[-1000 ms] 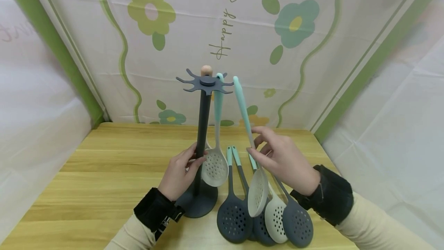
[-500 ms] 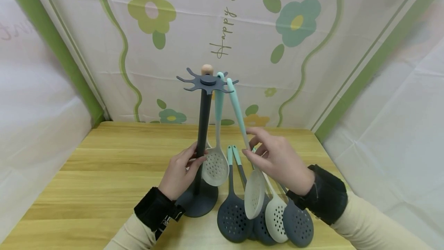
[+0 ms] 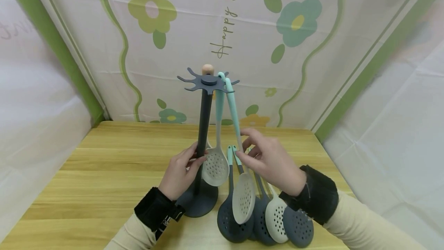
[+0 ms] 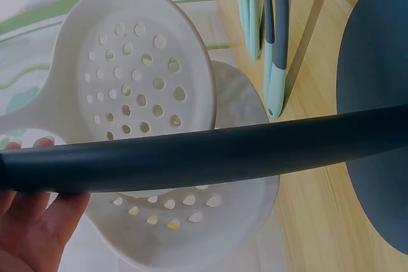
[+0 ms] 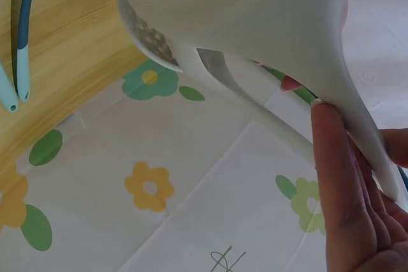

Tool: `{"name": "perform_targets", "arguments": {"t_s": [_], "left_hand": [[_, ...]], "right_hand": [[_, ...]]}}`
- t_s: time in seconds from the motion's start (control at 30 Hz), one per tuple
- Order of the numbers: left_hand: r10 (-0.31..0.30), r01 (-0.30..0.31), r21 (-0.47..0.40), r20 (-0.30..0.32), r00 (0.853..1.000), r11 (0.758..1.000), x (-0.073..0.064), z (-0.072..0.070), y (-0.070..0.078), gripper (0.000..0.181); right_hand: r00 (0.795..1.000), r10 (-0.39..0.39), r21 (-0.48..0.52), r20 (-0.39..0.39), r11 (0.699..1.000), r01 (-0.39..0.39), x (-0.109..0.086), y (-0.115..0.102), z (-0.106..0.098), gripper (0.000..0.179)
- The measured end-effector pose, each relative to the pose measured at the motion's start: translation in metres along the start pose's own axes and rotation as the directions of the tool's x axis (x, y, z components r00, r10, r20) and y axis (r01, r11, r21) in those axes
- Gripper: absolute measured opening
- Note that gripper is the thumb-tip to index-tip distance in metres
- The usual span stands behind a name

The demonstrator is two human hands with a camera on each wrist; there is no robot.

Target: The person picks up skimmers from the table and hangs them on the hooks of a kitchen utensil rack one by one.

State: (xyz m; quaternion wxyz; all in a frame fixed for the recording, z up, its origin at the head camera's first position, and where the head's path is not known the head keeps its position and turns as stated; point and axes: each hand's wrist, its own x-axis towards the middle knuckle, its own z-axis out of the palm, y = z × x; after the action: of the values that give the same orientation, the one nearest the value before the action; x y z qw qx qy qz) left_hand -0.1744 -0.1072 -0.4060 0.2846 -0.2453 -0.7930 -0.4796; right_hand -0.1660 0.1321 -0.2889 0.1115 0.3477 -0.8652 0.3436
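Note:
My left hand [image 3: 182, 173] grips the dark pole [image 3: 204, 122] of an upright utensil stand, below its ring of hooks [image 3: 209, 81]. A white slotted spoon [image 3: 216, 169] with a mint handle hangs from the ring beside the pole. Part of another pale utensil shows behind it. Between thumb and fingers, my right hand [image 3: 272, 161] pinches the neck of a white skimmer [image 3: 243, 203], whose mint handle points up. The handle's tip is at a hook on the ring's right side; whether it is hooked on cannot be told.
Several skimmers lie on the wooden table [image 3: 114, 188] at the front right, overlapping: dark ones [image 3: 298, 228] and a white one [image 3: 275, 221], partly behind the held skimmer and right hand. The stand's round dark base [image 3: 199, 203] is left of them. A flowered cloth [image 3: 222, 18] hangs behind.
My right hand has moved left with the skimmer, bringing its handle tip from right of the ring to a hook. The skimmer hangs more upright. My left hand stays on the pole.

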Motion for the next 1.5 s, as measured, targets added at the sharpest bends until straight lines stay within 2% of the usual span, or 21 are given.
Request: {"name": "perform_targets", "arguments": {"t_s": [0.3,0.67,0.9,1.2,1.5], "left_hand": [[0.027,-0.026,0.010,-0.009,1.000,1.000,0.000,0.001,-0.001,0.037],[0.026,-0.026,0.005,-0.009,1.000,1.000,-0.001,0.001,-0.001,0.035],[0.047,-0.047,0.001,-0.016,0.999,0.999,-0.001,0.002,-0.002,0.036],[0.034,-0.034,-0.005,-0.009,0.999,0.999,-0.001,0.002,-0.003,0.036],[0.027,-0.027,-0.010,-0.010,1.000,1.000,-0.001,0.001,-0.002,0.035]], "right_hand": [[0.999,0.012,0.094,0.037,0.995,-0.015,0.001,-0.001,0.005,0.043],[0.995,0.025,0.189,0.099,0.981,-0.044,0.006,-0.001,0.013,0.045],[0.995,-0.014,0.172,0.097,0.985,-0.003,0.012,0.000,0.019,0.044],[0.995,0.019,0.149,0.094,0.988,-0.033,0.019,0.004,0.024,0.045],[0.996,0.037,0.171,0.086,0.984,-0.051,0.023,0.010,0.025,0.043]]}}
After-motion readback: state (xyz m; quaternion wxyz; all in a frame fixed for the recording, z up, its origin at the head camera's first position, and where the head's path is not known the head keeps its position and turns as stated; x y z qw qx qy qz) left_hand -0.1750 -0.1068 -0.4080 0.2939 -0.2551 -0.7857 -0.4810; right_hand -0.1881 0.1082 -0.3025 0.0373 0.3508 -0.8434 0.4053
